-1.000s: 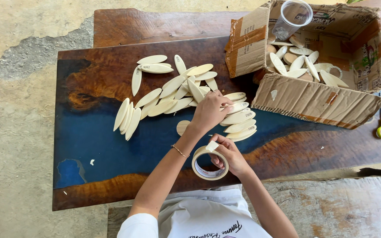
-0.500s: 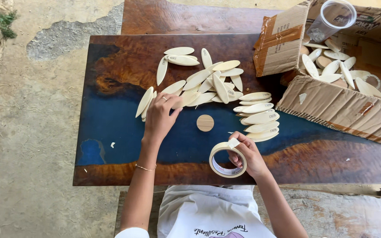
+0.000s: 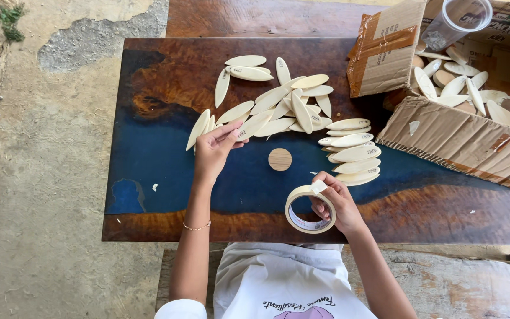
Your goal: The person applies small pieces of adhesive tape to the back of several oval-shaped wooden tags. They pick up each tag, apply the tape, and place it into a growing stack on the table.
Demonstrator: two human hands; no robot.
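Note:
My right hand (image 3: 336, 201) grips a roll of beige tape (image 3: 309, 210) upright near the table's front edge, a short tab of tape sticking up at its top. My left hand (image 3: 215, 149) rests its fingers on a small fan of pale oval wooden pieces (image 3: 202, 127) at the left end of a loose pile. Many more oval pieces (image 3: 290, 106) lie scattered across the middle of the table, and a neat overlapping stack (image 3: 352, 150) sits just right of them. A small round wooden disc (image 3: 280, 159) lies flat between my hands.
The table (image 3: 149, 159) is dark wood with a blue resin band. An open cardboard box (image 3: 461, 139) at the right holds more oval pieces, and a clear plastic cup (image 3: 455, 20) stands at its back. Concrete floor lies to the left.
My left hand moved left from the middle of the pile to the small fan of pieces at its left end, uncovering the round disc. The right hand keeps holding the tape roll.

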